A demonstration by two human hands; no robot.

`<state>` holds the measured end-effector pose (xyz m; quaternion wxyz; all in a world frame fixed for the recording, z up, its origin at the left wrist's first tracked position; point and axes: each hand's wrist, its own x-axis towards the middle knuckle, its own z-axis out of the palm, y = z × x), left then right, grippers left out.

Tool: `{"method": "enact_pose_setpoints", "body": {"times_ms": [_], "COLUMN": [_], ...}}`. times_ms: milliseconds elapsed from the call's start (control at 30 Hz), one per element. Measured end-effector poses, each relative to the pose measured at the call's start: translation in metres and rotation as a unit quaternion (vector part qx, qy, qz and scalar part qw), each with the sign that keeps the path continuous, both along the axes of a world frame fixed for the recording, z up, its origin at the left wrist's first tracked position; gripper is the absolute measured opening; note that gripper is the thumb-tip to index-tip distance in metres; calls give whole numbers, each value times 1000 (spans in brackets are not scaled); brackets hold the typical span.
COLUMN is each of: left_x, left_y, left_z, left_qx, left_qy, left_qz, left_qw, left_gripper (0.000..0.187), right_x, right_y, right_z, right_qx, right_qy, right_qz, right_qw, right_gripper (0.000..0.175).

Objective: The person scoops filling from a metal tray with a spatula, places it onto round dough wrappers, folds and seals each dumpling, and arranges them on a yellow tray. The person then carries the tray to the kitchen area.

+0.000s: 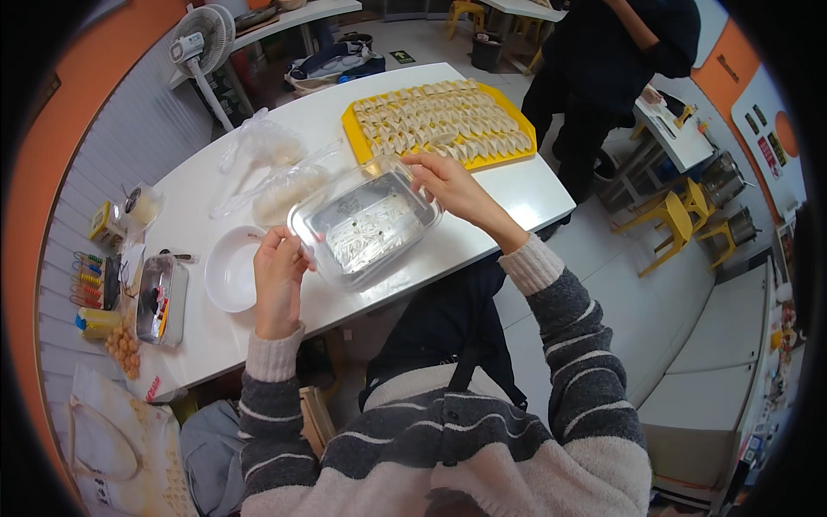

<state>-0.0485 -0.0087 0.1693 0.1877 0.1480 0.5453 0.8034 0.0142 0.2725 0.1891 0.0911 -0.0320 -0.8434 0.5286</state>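
Between my hands is a clear plastic food container [365,226] with thin white shreds and small dark bits inside. My left hand [280,278] grips its left end, and my right hand [446,184] grips its far right corner. Whether a separate lid sits on it, I cannot tell. Just left of my left hand, a white bowl [234,268] stands on the table. Beyond the container lie clear plastic bags with pale contents [284,194]. A yellow tray [354,136] holds rows of folded dumplings behind my right hand.
On the white table [200,174], a metal tray [182,304] with small items stands at the left, near a bag of round brown items [123,349]. A person in dark clothes [588,71] stands beyond the table's right end. Yellow stools [665,223] are at the right.
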Motion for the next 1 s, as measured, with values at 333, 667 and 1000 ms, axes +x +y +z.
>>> {"method": "enact_pose_setpoints", "body": {"times_ms": [333,667,1000], "left_x": [-48,-17,-33], "left_y": [32,38,43], "left_z": [-50,-54,-53], "left_qx": [-349,-535,-467], "left_qy": [177,270,536], "left_qz": [159,201,43], "left_qw": [907,775,702], "left_gripper": [33,34,47], "right_x": [-38,-33,-27], "right_y": [5,-2,-12], "right_z": [-57,-63,-78], "right_qx": [264,360,350], "right_qy": [38,6,3], "right_qz": [-139,-138,-176], "right_qw": [954,923,920], "right_gripper": [28,18,24]}}
